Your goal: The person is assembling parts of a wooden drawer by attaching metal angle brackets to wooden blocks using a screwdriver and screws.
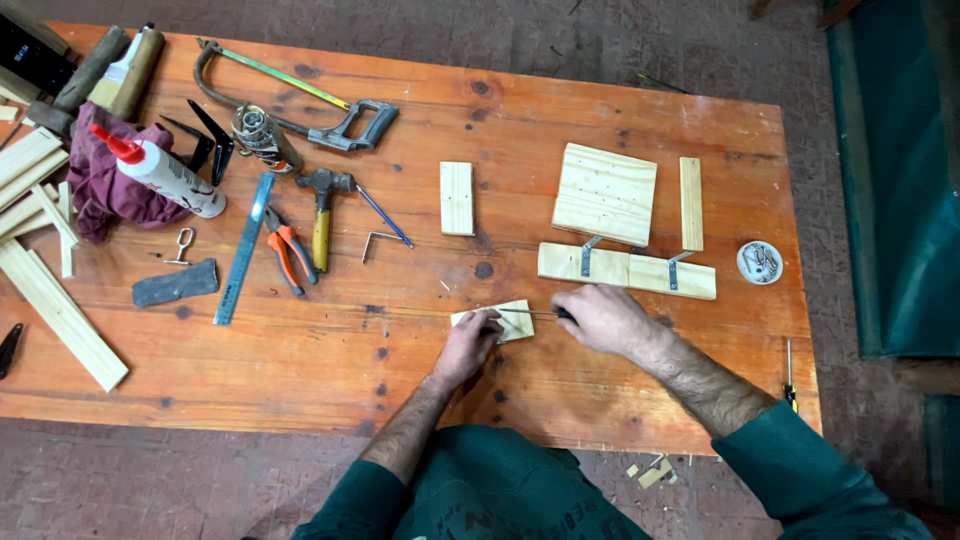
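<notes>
A small pale wood block [516, 318] lies near the front middle of the orange wooden table [400, 350]. My left hand [468, 346] presses on the block's left end, fingers pinched at its top. My right hand [600, 318] grips the handle of a screwdriver [530, 312], whose thin shaft lies nearly level and points left over the block toward my left fingers. Just behind my right hand lies a long wood strip with two metal brackets [628, 270], joined to a square board [605, 193].
A narrow strip [691, 203], a small block [458, 198] and a round lid of screws [760, 262] lie behind. To the left are a hammer [322, 205], pliers [288, 252], steel ruler [244, 248], hacksaw [290, 95], glue bottle [160, 172], maroon cloth and wood offcuts [55, 300].
</notes>
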